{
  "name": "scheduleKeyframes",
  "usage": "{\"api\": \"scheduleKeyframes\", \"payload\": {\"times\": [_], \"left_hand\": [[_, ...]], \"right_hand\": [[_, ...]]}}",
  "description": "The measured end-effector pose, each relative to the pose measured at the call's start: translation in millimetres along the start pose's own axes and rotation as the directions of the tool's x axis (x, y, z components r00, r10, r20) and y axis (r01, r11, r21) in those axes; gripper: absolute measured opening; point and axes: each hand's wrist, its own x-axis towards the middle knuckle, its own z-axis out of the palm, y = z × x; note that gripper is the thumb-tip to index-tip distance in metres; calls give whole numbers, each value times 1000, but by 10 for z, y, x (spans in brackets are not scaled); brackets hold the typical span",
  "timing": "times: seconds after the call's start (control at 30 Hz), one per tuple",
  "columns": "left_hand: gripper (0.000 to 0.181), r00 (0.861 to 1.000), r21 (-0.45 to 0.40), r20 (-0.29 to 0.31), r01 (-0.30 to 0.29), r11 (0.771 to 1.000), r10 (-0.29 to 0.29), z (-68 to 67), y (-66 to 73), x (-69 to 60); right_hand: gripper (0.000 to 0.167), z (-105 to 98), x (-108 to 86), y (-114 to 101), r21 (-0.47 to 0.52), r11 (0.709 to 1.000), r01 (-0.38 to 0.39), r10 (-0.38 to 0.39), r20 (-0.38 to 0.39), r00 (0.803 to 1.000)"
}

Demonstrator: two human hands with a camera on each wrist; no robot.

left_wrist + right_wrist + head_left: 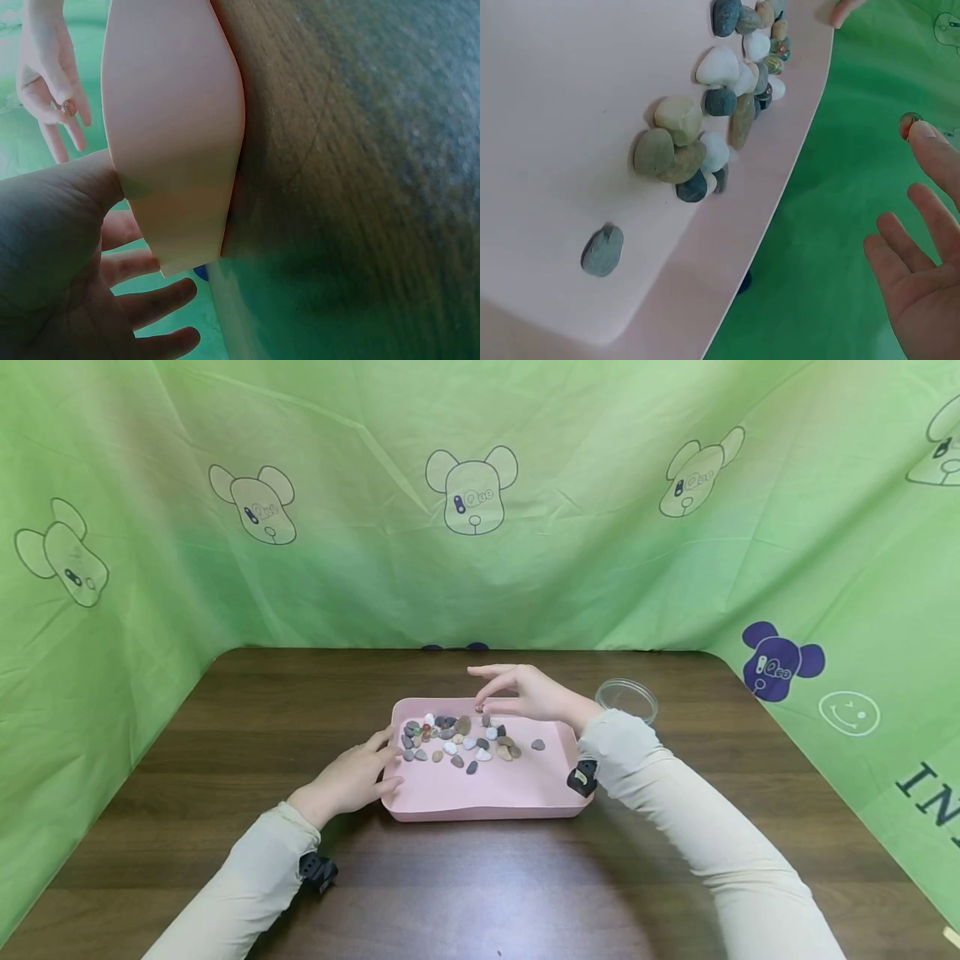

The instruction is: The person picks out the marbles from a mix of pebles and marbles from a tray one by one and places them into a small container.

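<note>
A marble of clear glass with reddish colour is pinched between the thumb and a finger of my right hand, above the far rim of the pink tray. My left hand rests on the tray's left rim, its fingers spread and fairly straight over the edge. Grey, white, tan and dark pebbles lie in the tray's far left and middle. Among them, near the left end, are several glass marbles. One grey pebble lies apart on the right.
A clear round container stands on the brown wooden table behind my right wrist, partly hidden by the sleeve. Green cloth with bear prints hangs around the back and sides. Each wrist wears a small black camera.
</note>
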Motion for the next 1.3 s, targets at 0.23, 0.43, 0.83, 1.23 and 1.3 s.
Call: {"api": "scheduleKeyframes", "payload": {"times": [0.23,0.43,0.83,1.23,1.3], "left_hand": [[43,1000,5,-1,-3,1000,3,-14,14,-3],[41,1000,-3,-6,-11,1000,11,-2,3,0],[41,1000,-9,-12,-25,1000,25,-21,9,-12],[42,1000,5,11,3,1000,-3,-14,7,4],[43,1000,4,9,3,1000,-3,-12,5,4]], "right_hand": [[16,-56,-65,17,-9,1000,-11,11,-9,1000],[17,-100,-131,23,-1,1000,-32,32,-16,999],[14,-163,-274,25,17,998,-54,54,-44,998],[13,-256,-446,23,-9,996,-86,85,-102,991],[14,-269,-478,26,-8,995,-99,98,-107,989]]}}
